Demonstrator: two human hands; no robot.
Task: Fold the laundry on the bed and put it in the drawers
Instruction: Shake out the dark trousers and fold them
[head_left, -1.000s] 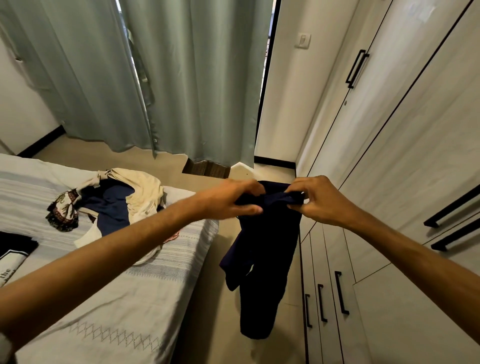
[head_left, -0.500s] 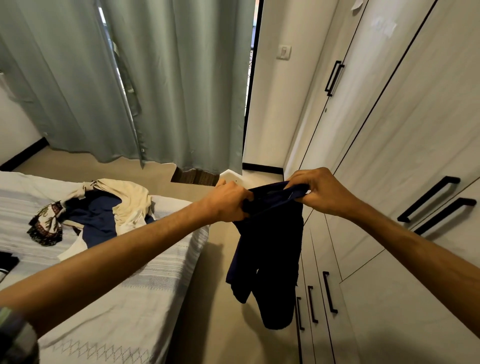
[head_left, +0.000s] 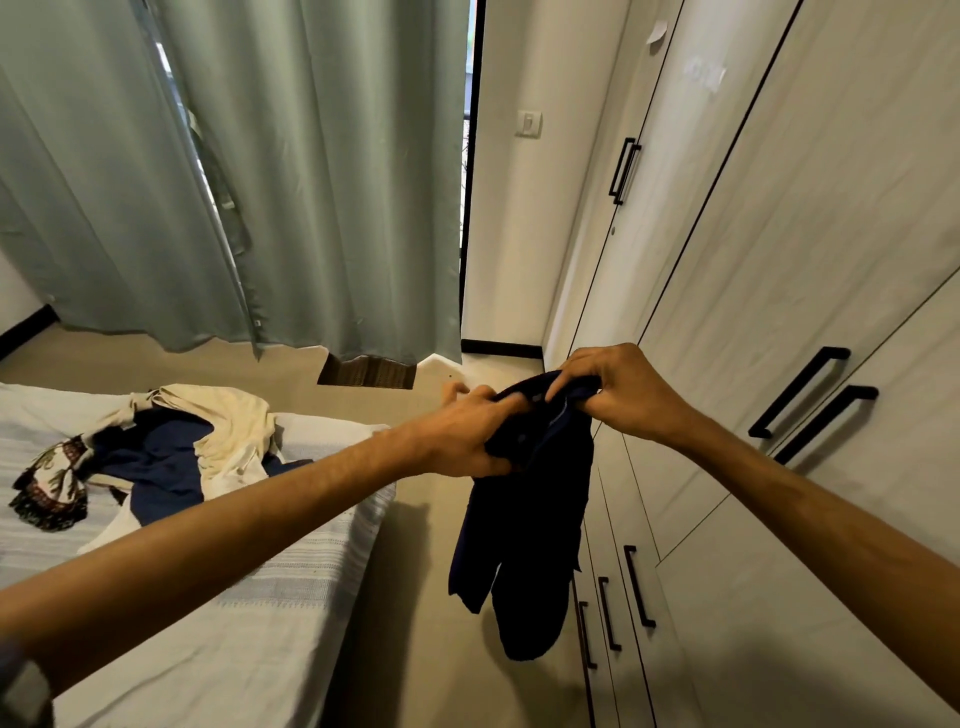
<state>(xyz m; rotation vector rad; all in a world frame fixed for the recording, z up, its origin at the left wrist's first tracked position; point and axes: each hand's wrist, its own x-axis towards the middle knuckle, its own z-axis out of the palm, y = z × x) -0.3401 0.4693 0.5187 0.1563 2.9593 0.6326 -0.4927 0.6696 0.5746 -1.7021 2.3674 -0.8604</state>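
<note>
Pale green curtains fill the upper left of the frame. A white light switch sits on the wall at top centre, above beige floor.

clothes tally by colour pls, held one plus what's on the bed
Dark navy: 1, the garment held in both hands, left and right
Blue: 1, blue garment on the bed
Cream: 1, cream garment
Patterned: 1, patterned cloth
Total: 4

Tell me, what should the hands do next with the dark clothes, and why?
Probably carry the dark garment over the bed and spread it flat. Both the left hand and right hand grip its bunched top; it dangles unfolded above the floor.
</note>
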